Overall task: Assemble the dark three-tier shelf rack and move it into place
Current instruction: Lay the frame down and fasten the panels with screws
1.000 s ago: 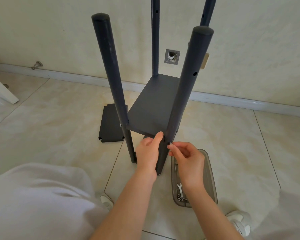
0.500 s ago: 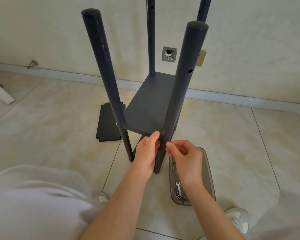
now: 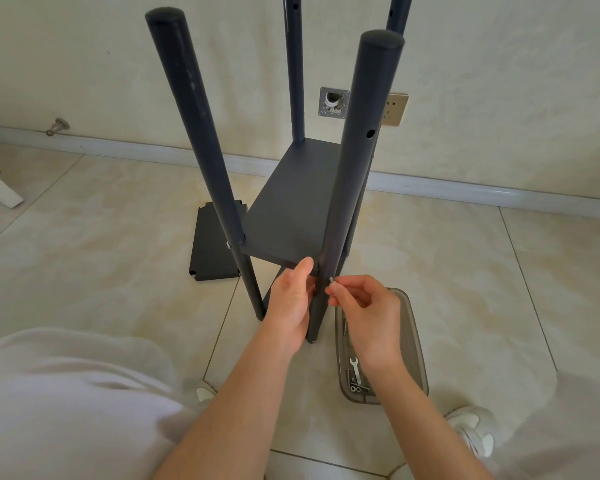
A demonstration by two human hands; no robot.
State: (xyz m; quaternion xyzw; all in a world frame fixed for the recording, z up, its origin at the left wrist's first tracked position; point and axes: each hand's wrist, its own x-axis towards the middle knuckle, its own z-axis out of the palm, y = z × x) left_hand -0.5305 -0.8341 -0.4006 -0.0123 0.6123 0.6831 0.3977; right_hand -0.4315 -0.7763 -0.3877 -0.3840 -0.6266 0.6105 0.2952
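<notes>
From the head view we see the dark rack standing on the tiled floor near the wall, four posts rising and one shelf board fixed low between them. Our left hand grips the near right post just under that shelf, thumb up against the board's front edge; its fingers curl behind the post, out of sight. Our right hand pinches a small silver screw between thumb and fingertips, its tip touching the side of the same post. A loose shelf panel lies flat on the floor behind the near left post. Just beside the rack, under our right wrist, sits a clear tray holding a small wrench and a few fasteners.
</notes>
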